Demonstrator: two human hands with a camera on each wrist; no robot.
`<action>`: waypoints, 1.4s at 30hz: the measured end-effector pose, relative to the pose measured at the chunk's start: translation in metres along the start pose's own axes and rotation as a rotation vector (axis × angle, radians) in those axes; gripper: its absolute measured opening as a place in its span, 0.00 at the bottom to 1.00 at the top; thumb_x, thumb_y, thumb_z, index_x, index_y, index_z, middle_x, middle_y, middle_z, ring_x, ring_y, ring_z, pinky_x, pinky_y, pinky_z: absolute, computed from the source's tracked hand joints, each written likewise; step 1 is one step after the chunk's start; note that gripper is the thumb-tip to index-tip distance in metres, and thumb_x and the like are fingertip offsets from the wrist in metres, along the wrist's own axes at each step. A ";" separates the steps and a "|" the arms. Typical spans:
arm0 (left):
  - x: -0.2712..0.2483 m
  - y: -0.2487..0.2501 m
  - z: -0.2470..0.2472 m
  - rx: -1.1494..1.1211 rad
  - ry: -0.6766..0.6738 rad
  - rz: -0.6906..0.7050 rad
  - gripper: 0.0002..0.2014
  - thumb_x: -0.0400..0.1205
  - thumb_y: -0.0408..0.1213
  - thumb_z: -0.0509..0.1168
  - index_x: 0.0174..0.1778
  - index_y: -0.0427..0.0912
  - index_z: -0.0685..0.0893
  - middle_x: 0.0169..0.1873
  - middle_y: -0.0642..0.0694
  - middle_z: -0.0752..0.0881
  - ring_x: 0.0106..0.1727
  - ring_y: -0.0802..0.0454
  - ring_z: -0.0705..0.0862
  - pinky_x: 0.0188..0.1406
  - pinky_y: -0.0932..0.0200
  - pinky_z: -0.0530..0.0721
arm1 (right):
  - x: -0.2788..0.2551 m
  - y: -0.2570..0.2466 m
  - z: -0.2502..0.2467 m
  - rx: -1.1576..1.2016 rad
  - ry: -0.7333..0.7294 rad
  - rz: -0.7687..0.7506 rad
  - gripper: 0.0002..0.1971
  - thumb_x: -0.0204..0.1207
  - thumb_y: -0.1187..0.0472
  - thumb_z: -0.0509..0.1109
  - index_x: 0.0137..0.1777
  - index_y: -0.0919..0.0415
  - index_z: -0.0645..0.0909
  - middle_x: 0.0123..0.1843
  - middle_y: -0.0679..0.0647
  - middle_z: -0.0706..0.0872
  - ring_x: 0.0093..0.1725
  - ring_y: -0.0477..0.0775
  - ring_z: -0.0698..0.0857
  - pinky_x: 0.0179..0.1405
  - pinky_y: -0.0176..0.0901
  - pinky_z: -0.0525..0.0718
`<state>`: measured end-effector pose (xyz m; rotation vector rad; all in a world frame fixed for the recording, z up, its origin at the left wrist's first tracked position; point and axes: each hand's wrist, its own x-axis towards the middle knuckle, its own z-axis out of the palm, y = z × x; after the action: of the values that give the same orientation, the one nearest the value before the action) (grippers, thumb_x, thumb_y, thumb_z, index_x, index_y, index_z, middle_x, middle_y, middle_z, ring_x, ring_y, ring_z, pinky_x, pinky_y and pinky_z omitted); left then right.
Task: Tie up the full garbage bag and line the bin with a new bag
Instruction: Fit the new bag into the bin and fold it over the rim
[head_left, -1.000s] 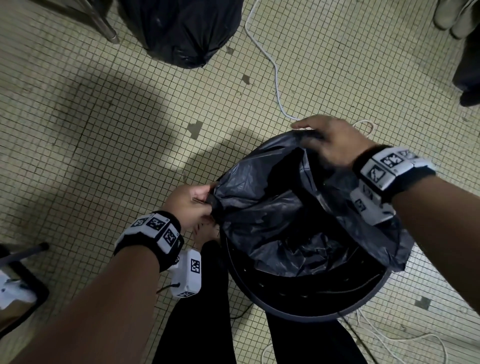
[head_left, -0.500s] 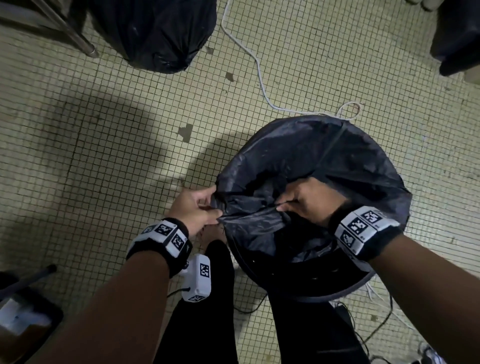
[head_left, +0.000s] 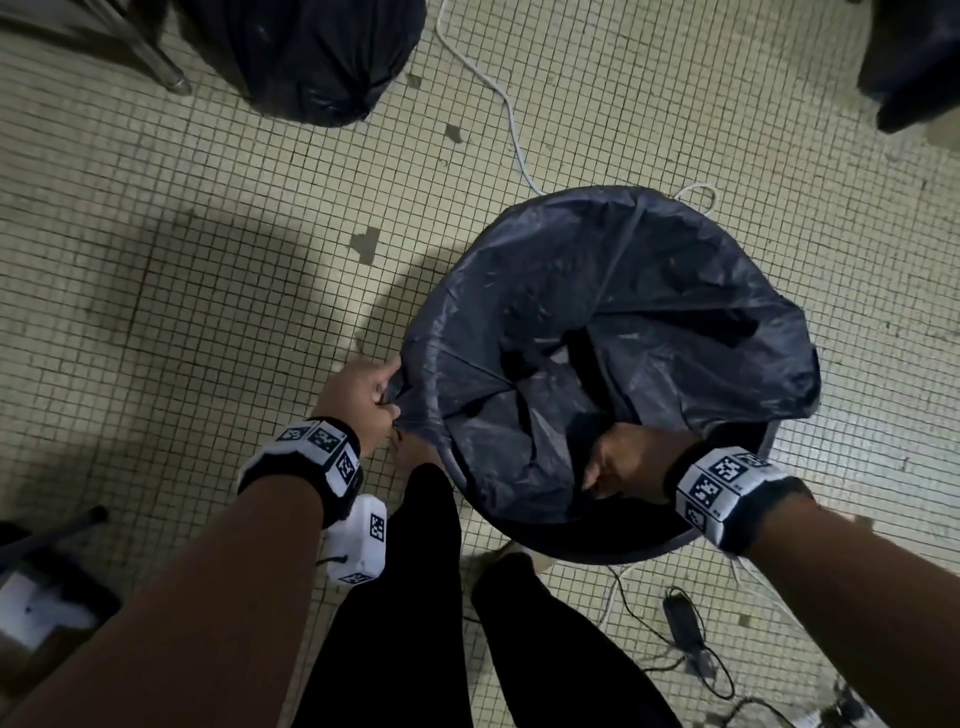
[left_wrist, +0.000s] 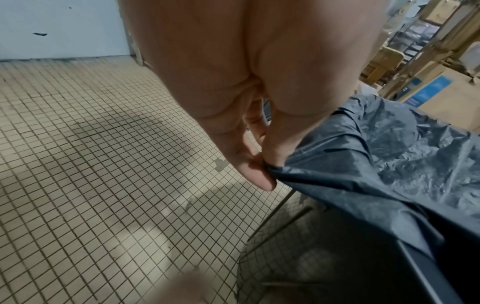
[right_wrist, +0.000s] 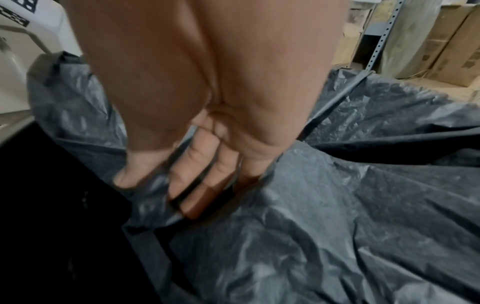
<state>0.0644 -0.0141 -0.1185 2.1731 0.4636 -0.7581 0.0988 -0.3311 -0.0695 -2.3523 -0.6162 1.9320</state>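
Observation:
A round dark bin (head_left: 623, 555) stands on the tiled floor at centre right. The new black bag (head_left: 613, 291) lies spread over its far and left rim and sags into the middle. My left hand (head_left: 358, 400) pinches the bag's edge (left_wrist: 291, 174) just outside the bin's left rim, thumb against fingers (left_wrist: 257, 179). At the near side of the opening, my right hand (head_left: 623, 462) holds a fold of the bag (right_wrist: 153, 181) between thumb and fingers (right_wrist: 197, 195). The full garbage bag (head_left: 311, 57), black and bulging, sits on the floor at the top left.
A white cable (head_left: 509, 114) runs over the floor behind the bin. A black cord with an adapter (head_left: 680, 623) lies at the near right. A metal leg (head_left: 156, 67) stands top left, a dark object (head_left: 914, 62) top right. My legs (head_left: 405, 597) stand beside the bin.
My right hand has come from the bin's far rim to the near side and taken a fold there. The bag now covers the far rim. My left hand keeps its pinch.

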 end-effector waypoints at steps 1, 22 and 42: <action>-0.001 0.001 0.001 0.017 0.001 0.009 0.31 0.77 0.26 0.74 0.78 0.43 0.78 0.63 0.37 0.84 0.62 0.40 0.85 0.65 0.48 0.83 | -0.002 -0.001 -0.002 -0.014 -0.037 -0.013 0.14 0.79 0.63 0.72 0.61 0.52 0.90 0.60 0.48 0.92 0.60 0.48 0.88 0.55 0.32 0.79; 0.004 -0.017 -0.004 -0.274 -0.108 0.042 0.35 0.73 0.25 0.70 0.78 0.53 0.79 0.63 0.55 0.79 0.64 0.55 0.83 0.71 0.54 0.81 | 0.067 -0.086 -0.205 -0.577 0.536 -0.154 0.08 0.84 0.61 0.67 0.61 0.53 0.80 0.53 0.55 0.84 0.55 0.60 0.83 0.56 0.58 0.86; 0.090 0.044 0.011 -0.067 -0.138 0.245 0.33 0.80 0.19 0.66 0.81 0.45 0.74 0.72 0.48 0.72 0.68 0.50 0.78 0.68 0.68 0.74 | 0.050 0.001 -0.230 -0.375 0.454 0.215 0.05 0.83 0.57 0.66 0.56 0.48 0.80 0.48 0.54 0.84 0.46 0.58 0.81 0.37 0.50 0.84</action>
<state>0.1522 -0.0432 -0.1591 2.0519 0.1457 -0.7393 0.3245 -0.2653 -0.0650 -3.0628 -0.7606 1.3446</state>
